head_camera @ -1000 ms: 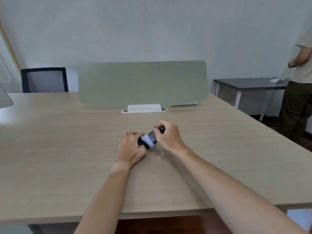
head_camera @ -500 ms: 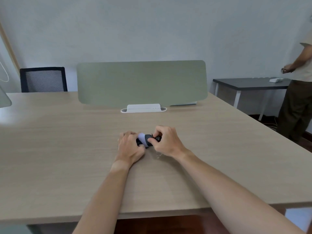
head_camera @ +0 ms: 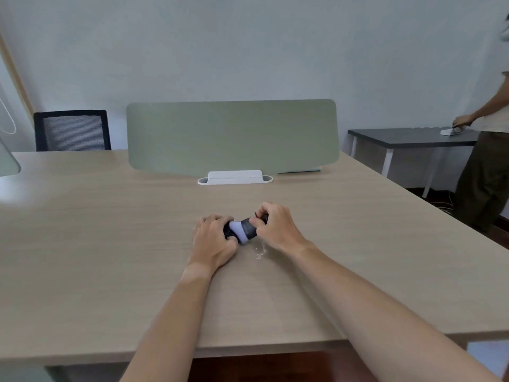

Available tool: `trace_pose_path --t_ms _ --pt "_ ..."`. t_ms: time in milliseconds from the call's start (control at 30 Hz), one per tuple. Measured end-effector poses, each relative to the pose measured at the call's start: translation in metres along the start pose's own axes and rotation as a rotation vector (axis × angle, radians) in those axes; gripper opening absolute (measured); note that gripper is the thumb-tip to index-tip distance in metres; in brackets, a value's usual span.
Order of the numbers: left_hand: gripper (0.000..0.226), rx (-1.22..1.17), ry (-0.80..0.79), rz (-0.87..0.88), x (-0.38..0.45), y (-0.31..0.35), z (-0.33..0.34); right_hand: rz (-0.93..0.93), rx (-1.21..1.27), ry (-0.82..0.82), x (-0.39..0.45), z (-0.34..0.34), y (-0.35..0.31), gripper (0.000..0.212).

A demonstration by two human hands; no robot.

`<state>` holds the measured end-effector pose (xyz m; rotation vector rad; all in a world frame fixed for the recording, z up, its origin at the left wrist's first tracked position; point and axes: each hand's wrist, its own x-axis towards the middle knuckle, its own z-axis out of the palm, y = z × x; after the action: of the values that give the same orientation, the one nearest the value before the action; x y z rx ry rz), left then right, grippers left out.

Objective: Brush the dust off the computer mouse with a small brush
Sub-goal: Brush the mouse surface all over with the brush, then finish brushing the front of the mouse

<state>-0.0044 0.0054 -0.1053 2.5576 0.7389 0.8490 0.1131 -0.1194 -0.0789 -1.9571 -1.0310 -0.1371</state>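
Wooden table, green divider, dust specks, pale wall

Left hand curled over small black computer mouse on light wood-grain table. Right hand grips dark handle of small brush with pale bristle head, bristles against mouse. Whitish dust specks on table just beside right wrist. Grey-green divider panel behind.

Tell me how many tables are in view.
2. The large light wooden table fills the foreground under both hands; the smaller dark-topped table with white legs stands far right by the wall. Others may lie out of frame.
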Motion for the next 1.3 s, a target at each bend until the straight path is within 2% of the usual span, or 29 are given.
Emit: trace_pose_path --t_ms 200,400,467,567,733,833,900,967,1167,1267,1300 --pt "0.056 -0.054 0.018 0.062 -0.001 0.003 -0.002 0.042 -0.026 0.188 0.008 -0.005 -0.007 0.01" --pt "0.05 -0.277 0.043 0.136 -0.005 0.008 -0.008 -0.006 0.007 0.086 0.009 -0.001 -0.006 0.012" --pt "0.047 -0.278 0.071 0.153 -0.005 0.008 -0.007 -0.042 -0.014 0.051 0.006 0.0 -0.002 0.009" --pt "0.04 -0.25 0.111 0.065 -0.001 0.003 -0.004 -0.09 -0.004 -0.002 0.002 -0.006 0.004 0.002" --pt "0.018 -0.218 0.1 0.082 0.002 -0.001 0.003 -0.125 0.046 0.13 0.004 -0.016 0.007 0.003" --pt "0.009 -0.187 0.125 0.075 0.003 -0.003 0.005 -0.083 0.003 0.072 0.007 -0.012 0.006 0.005" --pt "0.01 -0.164 0.112 0.047 0.005 -0.006 0.006 -0.069 -0.021 -0.043 0.006 -0.009 0.005 0.007" --pt "0.014 -0.189 0.091 0.013 0.008 -0.009 0.009 -0.051 -0.036 -0.083 0.005 -0.009 0.004 0.011" --pt "0.026 -0.242 -0.007 0.003 0.012 -0.013 0.012 0.021 0.043 0.041 0.0 -0.031 0.006 0.013" --pt "0.035 -0.21 -0.045 0.011 0.01 -0.011 0.009 0.067 0.019 0.103 -0.009 -0.042 0.008 0.03" --pt "0.04 -0.199 -0.054 0.013 0.009 -0.01 0.008 0.063 0.002 0.098 -0.013 -0.045 0.009 0.025"
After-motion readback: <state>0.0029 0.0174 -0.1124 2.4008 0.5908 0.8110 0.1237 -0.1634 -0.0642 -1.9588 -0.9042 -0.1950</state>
